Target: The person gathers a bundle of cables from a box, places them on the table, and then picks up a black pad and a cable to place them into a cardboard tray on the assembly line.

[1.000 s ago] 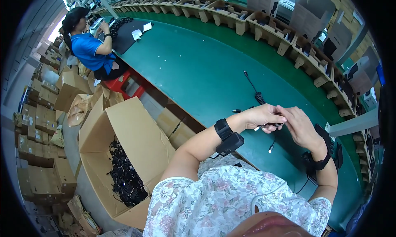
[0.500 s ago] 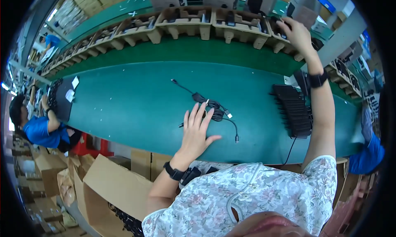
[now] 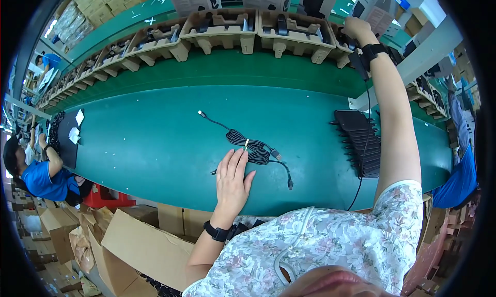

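Note:
My left hand [image 3: 233,182] lies on the green tabletop with its fingers stretched out. Its fingertips touch the near edge of two black coiled USB cables [image 3: 249,145], each bound with a pale tie. A small dark connector end shows beside the fingers. My right arm reaches far out to the back right. There my right hand [image 3: 357,30] is closed at a moulded brown pulp tray [image 3: 338,57] with dark items in it. Its fingertips are hidden, so what they grip, if anything, does not show. A small black box on a cord [image 3: 357,65] hangs at that wrist.
A stack of black finned parts [image 3: 357,142] lies on the table by my right forearm. Several pulp trays [image 3: 219,36] stand in a row along the back. An open cardboard box [image 3: 144,243] is below at left. Co-workers in blue sit at both ends.
My right hand has curled its fingers at the tray, where they were more spread before. My left hand has drawn back slightly toward me over the cables. The whole view has shifted a little.

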A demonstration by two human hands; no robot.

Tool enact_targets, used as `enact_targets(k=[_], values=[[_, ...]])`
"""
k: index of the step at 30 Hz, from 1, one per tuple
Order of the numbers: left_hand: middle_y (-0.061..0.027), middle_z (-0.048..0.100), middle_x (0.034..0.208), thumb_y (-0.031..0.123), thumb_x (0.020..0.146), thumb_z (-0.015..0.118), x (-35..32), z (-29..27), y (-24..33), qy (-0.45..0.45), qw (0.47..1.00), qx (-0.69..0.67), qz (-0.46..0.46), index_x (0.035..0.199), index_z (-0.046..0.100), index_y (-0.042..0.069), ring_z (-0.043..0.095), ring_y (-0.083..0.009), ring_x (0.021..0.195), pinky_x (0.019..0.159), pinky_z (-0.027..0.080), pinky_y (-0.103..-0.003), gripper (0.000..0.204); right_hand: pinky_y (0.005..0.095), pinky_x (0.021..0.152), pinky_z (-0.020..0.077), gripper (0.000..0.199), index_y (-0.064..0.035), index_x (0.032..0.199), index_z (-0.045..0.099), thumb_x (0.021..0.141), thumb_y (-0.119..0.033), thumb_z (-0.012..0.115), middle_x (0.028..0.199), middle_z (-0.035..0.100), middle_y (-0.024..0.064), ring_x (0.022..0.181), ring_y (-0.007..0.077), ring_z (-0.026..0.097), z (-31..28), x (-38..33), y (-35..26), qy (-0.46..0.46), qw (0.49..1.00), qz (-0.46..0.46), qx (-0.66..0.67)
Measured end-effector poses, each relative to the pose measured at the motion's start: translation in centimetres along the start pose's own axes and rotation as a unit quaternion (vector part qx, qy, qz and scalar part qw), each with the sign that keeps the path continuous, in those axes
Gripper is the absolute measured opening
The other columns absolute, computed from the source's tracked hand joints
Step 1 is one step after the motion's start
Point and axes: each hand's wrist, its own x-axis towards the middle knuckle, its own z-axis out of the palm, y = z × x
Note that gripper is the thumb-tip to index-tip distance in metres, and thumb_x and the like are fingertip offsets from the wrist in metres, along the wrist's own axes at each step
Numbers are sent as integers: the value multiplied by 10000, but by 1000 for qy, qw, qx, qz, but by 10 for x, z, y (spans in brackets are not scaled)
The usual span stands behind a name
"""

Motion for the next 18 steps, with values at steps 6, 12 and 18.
enact_targets(k=[6, 12, 18], values=[[-127, 470, 1242, 84, 751, 649, -1, -1, -2, 7, 1000, 0, -13, 1239, 436, 26, 427, -316, 1167, 959, 346, -414, 536, 412, 757, 496, 254, -53, 973, 649, 808, -187, 510, 977, 633, 188, 919, 337, 612, 59, 16, -22, 65, 992, 43, 96], [-169, 460, 1243, 76, 765, 633, -2, 0, -8, 21, 1000, 1, -11, 1246, 422, 10, 437, -328, 1156, 955, 351, -415, 529, 443, 794, 482, 268, -54, 985, 643, 846, -198, 465, 947, 626, 220, 922, 359, 602, 83, 50, -10, 29, 985, 43, 162], [-166, 464, 1237, 83, 781, 619, -4, -5, -9, 10, 999, 30, -9, 1247, 422, 5, 447, -324, 1146, 952, 354, -413, 512, 444, 775, 487, 252, -46, 959, 636, 849, -209, 478, 923, 630, 221, 903, 370, 604, 96, 26, -36, 195, 948, 76, 239]])
